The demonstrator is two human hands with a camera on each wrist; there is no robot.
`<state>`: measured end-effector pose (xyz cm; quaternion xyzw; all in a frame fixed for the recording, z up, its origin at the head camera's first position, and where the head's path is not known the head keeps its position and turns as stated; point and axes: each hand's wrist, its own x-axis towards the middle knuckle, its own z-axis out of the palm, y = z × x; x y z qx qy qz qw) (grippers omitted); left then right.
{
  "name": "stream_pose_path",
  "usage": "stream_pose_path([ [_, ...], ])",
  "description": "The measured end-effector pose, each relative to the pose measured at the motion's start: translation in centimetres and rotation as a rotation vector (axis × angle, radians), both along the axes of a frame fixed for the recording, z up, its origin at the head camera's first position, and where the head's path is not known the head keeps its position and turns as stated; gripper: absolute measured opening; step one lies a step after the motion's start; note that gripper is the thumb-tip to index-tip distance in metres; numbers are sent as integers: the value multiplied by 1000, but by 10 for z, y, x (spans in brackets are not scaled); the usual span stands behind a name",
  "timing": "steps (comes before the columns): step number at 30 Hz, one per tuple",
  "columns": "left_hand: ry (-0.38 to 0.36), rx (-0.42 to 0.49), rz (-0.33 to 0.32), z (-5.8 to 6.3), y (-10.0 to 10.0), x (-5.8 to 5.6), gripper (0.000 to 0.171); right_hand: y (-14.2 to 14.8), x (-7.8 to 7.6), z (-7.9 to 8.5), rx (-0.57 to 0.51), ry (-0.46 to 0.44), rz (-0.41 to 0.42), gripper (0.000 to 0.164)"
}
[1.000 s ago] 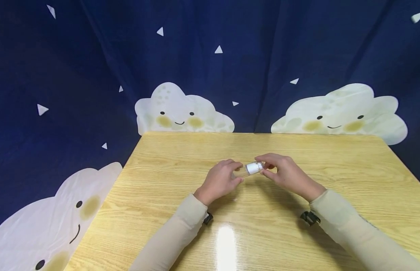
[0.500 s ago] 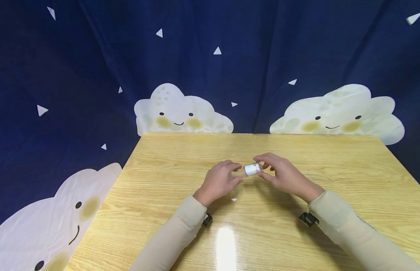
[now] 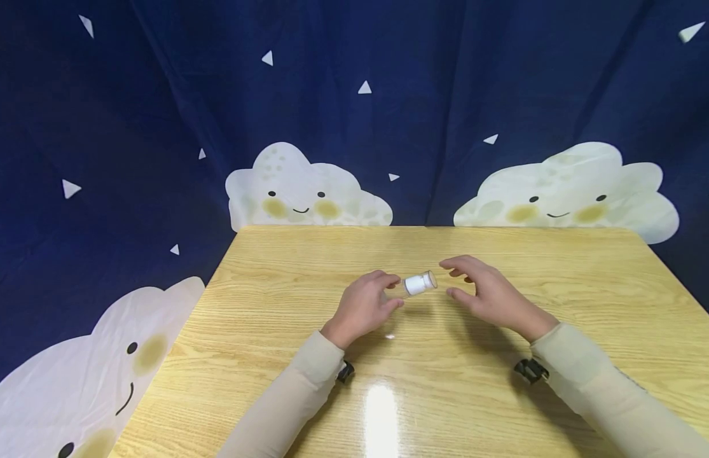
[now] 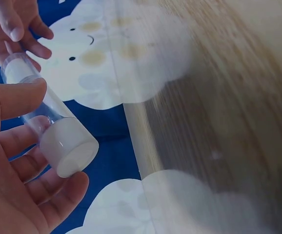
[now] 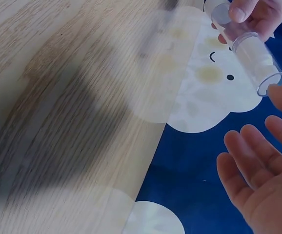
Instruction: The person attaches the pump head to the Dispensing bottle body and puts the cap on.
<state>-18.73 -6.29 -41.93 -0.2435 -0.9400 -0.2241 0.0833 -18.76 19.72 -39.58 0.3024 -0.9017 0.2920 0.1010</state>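
Observation:
My left hand [image 3: 361, 307] holds a small clear plastic bottle [image 3: 419, 284] tilted above the table, gripping it by one end between thumb and fingers. In the left wrist view the bottle [image 4: 58, 105] shows a white base, a see-through middle and white inside its far end. That far end, with a clear round rim, points at my right hand [image 3: 494, 296], which is apart from it with the fingers loosely spread. From the right wrist view, the thumb of the right hand [image 5: 258, 175] overlaps the edge of the rim, and nothing lies in the palm.
A light wood table [image 3: 274, 356] stretches beneath both hands, with a bright glare patch near its front. Behind it hangs a dark blue curtain [image 3: 331, 114] printed with smiling clouds and white triangles. Dark straps [image 3: 530, 370] show at the beige sleeves.
My right hand has let go of the bottle's rim end and drawn back to the right. The left hand, still holding the bottle, has shifted slightly left.

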Motion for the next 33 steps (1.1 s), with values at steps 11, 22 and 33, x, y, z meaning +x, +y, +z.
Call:
stream_pose_path([
  [11,-53,62,37,0,-3,-2,39,4,-1,-5,-19,48,-25,39],
  [22,-68,127,63,-2,-9,-3,38,11,1,-7,-67,-5,-57,35],
  [33,-60,159,148,-1,-12,-5,39,11,1,-9,-72,-61,-76,35],
])
